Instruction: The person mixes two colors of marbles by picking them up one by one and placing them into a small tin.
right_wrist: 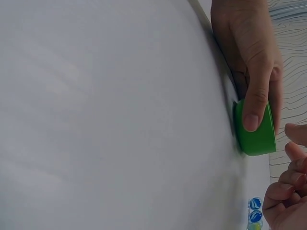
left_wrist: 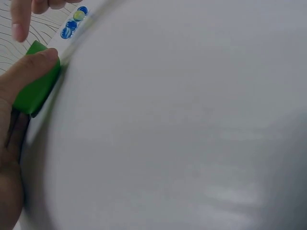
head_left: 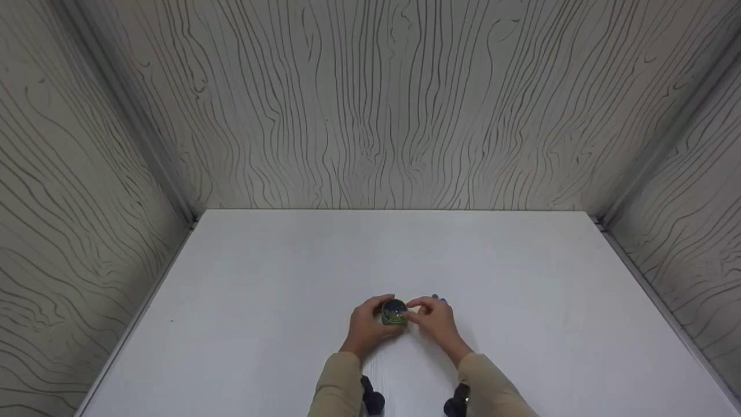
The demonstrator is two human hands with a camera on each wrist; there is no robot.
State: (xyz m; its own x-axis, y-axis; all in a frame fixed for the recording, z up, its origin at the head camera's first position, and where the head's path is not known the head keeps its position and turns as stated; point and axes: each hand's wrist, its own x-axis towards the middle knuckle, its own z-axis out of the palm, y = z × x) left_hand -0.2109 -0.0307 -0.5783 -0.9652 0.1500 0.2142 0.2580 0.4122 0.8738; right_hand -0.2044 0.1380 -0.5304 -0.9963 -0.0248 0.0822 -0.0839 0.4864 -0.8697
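A small green round cup [head_left: 394, 319] stands on the white table, with dark blue and glinting contents too small to make out. My left hand [head_left: 368, 328] grips it from the left; the thumb lies along its near side, plain in the left wrist view on the green wall [left_wrist: 36, 93]. My right hand [head_left: 438, 319] hovers at the cup's right rim. Its thumb and forefinger are parted, and I see nothing between them. The other fingers of the right hand [right_wrist: 290, 191] are loosely bent. Just beyond that hand, several blue and yellow glass marbles [left_wrist: 71, 24] lie in a row.
The white table [head_left: 260, 278] extends widely around both hands. Wood-grain panels [head_left: 376, 116] enclose it at the back and both sides. Dark straps with round parts [head_left: 373, 401] show at the wrists, below the beige sleeves [head_left: 338, 382].
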